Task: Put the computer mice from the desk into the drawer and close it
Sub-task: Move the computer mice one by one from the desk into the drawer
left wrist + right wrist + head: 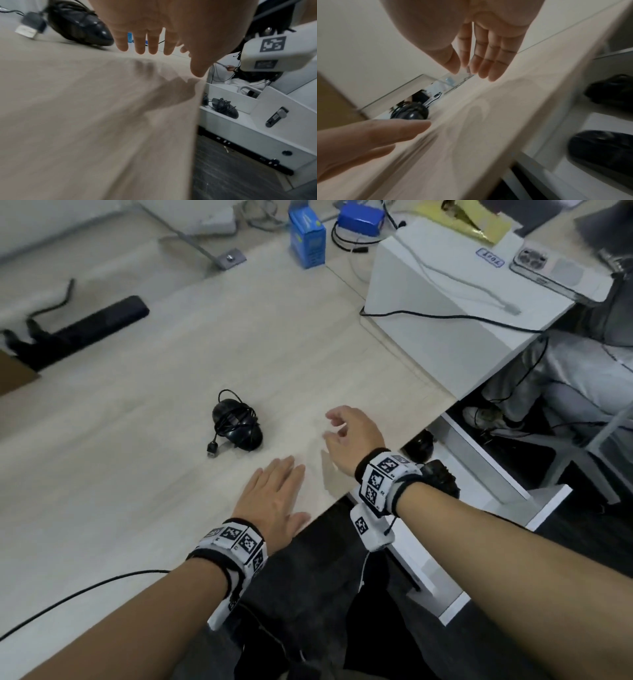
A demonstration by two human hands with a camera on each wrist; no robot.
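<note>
Both forearms reach in over the desk (137, 457). One black mouse (238, 422), its cable wound round it, lies on the wood just ahead of the hands. Left hand (274, 501) is flat and empty; right hand (352, 436) hovers loosely curled, holding nothing. Two mice (224, 108) already sit in the open drawer (240, 129); judging by this, one mouse and the closing remain.
</note>
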